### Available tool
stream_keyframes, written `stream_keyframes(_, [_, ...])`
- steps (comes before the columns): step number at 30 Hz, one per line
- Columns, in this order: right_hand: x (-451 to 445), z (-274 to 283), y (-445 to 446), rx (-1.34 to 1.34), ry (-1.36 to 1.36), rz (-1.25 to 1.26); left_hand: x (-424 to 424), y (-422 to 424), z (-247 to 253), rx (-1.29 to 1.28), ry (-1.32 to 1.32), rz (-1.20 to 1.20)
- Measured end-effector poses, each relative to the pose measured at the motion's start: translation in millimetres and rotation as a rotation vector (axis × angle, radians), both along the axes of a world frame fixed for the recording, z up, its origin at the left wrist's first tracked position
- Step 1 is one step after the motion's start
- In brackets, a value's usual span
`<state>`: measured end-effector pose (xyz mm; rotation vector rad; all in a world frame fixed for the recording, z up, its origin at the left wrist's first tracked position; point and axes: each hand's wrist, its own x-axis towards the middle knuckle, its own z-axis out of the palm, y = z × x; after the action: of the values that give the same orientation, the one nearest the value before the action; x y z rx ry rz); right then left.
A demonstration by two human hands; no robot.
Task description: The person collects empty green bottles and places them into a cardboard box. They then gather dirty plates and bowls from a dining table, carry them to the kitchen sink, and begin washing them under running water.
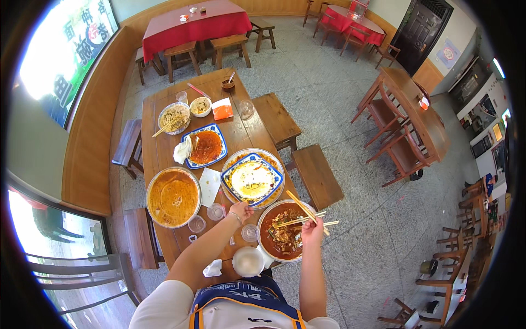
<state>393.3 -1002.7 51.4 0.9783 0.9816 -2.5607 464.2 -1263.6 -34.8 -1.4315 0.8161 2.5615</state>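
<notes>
My left hand is at the near corner of a square blue-and-white plate smeared with oily sauce. The plate rests on a larger round dish with food remains. Whether my fingers grip its rim or only touch it, I cannot tell. My right hand is closed around wooden chopsticks at the right rim of a large bowl of red broth and food bits. Chopsticks cross over that bowl. Close to my left forearm stand clear plastic cups, and a white bowl sits at the table's near edge.
On the wooden table are a large bowl of orange soup, a square plate of red sauce with crumpled tissue, a noodle bowl and a tissue packet. Wooden stools stand alongside.
</notes>
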Motion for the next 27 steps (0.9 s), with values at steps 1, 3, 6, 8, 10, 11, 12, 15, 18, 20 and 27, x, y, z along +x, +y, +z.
stream_keyframes(1, [7.3,6.9,2.8,-0.003,-0.002,0.006,0.1,1.0,-1.7,-0.027,-0.002,-0.015])
stream_keyframes(3, [24.4,16.2,6.6,-0.011,-0.003,0.008,11.1,-3.7,-8.5,-0.060,-0.016,-0.083])
stream_keyframes(6, [39.1,18.6,13.6,-0.018,-0.015,-0.018,18.4,-6.4,-19.6,-0.082,-0.053,-0.183])
stream_keyframes(8, [48.1,11.4,19.1,-0.015,-0.012,-0.047,18.3,-7.8,-25.8,-0.131,-0.088,-0.254])
stream_keyframes(10, [52.0,26.0,13.6,0.039,-0.041,-0.073,19.1,-8.0,-37.0,-0.017,-0.020,-0.202])
stream_keyframes(11, [55.9,34.5,10.6,0.068,-0.056,-0.082,18.8,-10.4,-43.9,0.117,0.074,-0.126])
stream_keyframes(12, [58.7,38.0,9.3,0.075,-0.057,-0.083,17.9,-13.0,-48.5,0.249,0.175,-0.047])
stream_keyframes(15, [65.1,48.6,7.8,0.116,-0.022,-0.055,-2.9,5.3,-42.0,0.052,-0.002,0.158])
stream_keyframes(18, [73.1,49.0,8.4,0.148,0.018,-0.050,-2.9,0.9,-41.2,0.087,0.008,0.190])
stream_keyframes(20, [78.1,47.2,12.9,0.169,0.035,-0.027,-5.6,-0.7,-34.6,0.094,0.049,0.177])
stream_keyframes(27, [91.3,51.0,14.0,0.239,0.059,-0.040,7.9,-23.0,1.1,0.260,0.285,0.222])
